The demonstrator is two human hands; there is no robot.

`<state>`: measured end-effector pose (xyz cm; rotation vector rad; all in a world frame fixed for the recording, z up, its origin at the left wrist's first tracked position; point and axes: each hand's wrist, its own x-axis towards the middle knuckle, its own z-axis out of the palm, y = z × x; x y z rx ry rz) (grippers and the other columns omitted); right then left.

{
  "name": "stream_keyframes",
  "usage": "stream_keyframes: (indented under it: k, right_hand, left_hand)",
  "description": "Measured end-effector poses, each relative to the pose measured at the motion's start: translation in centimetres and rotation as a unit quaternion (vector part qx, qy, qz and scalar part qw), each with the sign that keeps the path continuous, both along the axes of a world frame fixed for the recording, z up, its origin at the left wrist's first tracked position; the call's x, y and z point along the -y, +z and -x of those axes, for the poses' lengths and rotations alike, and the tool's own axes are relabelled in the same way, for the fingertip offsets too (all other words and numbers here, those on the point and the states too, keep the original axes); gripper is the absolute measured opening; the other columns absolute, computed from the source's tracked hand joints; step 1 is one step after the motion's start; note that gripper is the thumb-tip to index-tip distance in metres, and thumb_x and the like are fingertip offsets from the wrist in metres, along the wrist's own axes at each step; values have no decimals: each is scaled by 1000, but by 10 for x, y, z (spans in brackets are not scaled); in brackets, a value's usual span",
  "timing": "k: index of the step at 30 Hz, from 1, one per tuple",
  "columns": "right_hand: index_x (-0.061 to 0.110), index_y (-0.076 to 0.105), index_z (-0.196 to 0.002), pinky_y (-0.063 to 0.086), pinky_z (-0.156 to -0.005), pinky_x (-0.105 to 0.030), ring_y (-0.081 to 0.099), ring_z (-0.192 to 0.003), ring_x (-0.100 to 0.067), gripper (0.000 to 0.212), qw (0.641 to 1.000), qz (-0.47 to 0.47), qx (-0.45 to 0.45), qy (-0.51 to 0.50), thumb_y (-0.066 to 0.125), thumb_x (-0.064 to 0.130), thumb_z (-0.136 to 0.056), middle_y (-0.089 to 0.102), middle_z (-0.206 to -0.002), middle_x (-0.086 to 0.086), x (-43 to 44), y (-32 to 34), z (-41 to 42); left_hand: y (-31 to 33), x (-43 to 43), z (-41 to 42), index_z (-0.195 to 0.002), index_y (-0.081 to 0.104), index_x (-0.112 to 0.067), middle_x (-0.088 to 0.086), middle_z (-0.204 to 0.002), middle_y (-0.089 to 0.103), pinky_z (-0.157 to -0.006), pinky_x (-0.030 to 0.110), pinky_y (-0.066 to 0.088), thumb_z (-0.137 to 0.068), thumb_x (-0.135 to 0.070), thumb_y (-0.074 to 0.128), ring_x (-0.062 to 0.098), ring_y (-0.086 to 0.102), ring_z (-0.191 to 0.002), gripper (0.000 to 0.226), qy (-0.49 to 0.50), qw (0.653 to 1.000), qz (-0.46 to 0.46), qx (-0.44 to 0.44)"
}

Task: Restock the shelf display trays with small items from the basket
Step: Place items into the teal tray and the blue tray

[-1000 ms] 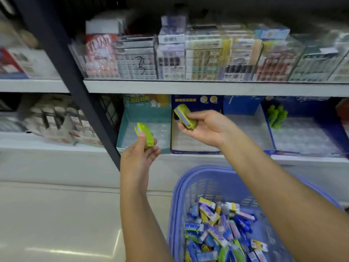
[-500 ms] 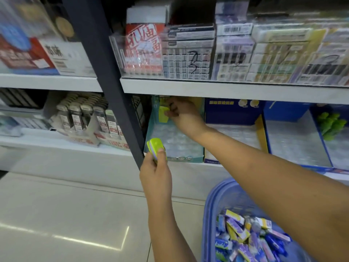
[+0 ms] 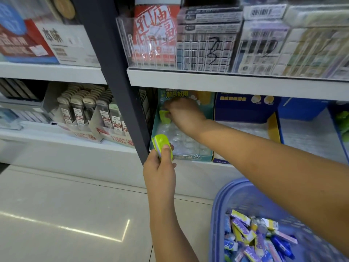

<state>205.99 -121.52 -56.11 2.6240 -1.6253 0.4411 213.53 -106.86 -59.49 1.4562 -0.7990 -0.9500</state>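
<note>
The right hand [image 3: 184,114] reaches under the upper shelf [image 3: 226,80] to the back of the teal tray [image 3: 188,157], fingers pinched on a lime-green item [image 3: 163,116], seemingly to seat it in the tray's clear moulded plastic pockets. The left hand [image 3: 160,167] grips a second item [image 3: 162,144], smooth with a lilac band, by the tray's front, likely next in, while the blue mesh basket [image 3: 222,205] of glossy packets waits below right.

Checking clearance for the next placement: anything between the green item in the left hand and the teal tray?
Nothing visible blocks it. The left hand holds the green item right at the teal tray front lip. The right hand is placing another at the tray's back; the front pockets look free.
</note>
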Motion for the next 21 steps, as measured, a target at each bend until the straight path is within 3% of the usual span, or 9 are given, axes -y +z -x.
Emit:
stream_keyframes:
  k: [4,7,8,10,12,15,18,21]
  right_hand:
    - [6,56,-122,35,-75,-28,55,-110,-33,31,998,-41,12,-36,41,20,-98,57,-120,-20,-9,5,3]
    - [19,37,-142,37,-83,-28,48,-118,-32,44,993,-98,65,-12,43,19,-98,44,-134,-17,-26,6,14]
    - [22,38,-142,39,-85,-27,51,-114,-29,46,986,-124,112,-14,47,20,-97,46,-133,-14,-34,8,18]
    - [20,56,-127,46,-77,-26,61,-88,-18,34,946,-198,256,3,53,26,-94,63,-113,-10,-52,13,23]
    - [19,66,-109,51,-65,-23,62,-69,-11,22,882,-294,367,35,58,30,-91,68,-89,-8,-69,20,28]
    - [24,68,-103,50,-62,-13,63,-66,-1,16,844,-351,394,95,65,22,-87,69,-82,4,-85,31,31]
    - [20,69,-98,51,-67,-12,63,-66,-1,16,835,-359,403,109,69,14,-83,70,-78,5,-86,40,32]
    - [19,66,-95,50,-70,-11,62,-73,-7,20,867,-293,396,77,73,9,-79,67,-82,4,-73,43,29]
  left_hand:
    - [2,-3,-2,-91,67,-27,-8,-95,72,-69,23,51,-97,-24,49,4,62,-73,19,-17,999,14,-33]
    - [6,-7,-5,-97,67,-21,-3,-95,72,-58,18,49,-98,-21,48,5,57,-66,19,-19,993,37,-107]
    - [8,-7,-6,-95,67,-20,-1,-93,71,-56,19,47,-98,-20,47,6,55,-64,20,-17,990,43,-134]
    - [13,-5,-8,-88,66,-18,4,-87,65,-52,21,41,-99,-21,43,10,48,-60,25,-8,982,49,-184]
    - [16,-2,-10,-88,63,-15,7,-83,60,-48,20,38,-100,-22,39,11,45,-57,28,-12,968,58,-245]
    - [18,-3,-9,-97,65,-12,4,-79,60,-48,19,39,-101,-25,38,10,46,-57,30,-68,949,81,-297]
    - [18,-4,-7,-88,72,-19,5,-80,64,-52,20,42,-101,-29,40,9,48,-58,36,-80,959,97,-254]
    - [16,-1,-3,-100,67,-19,0,-93,68,-72,24,51,-99,-30,46,7,63,-78,24,-25,993,77,-85]
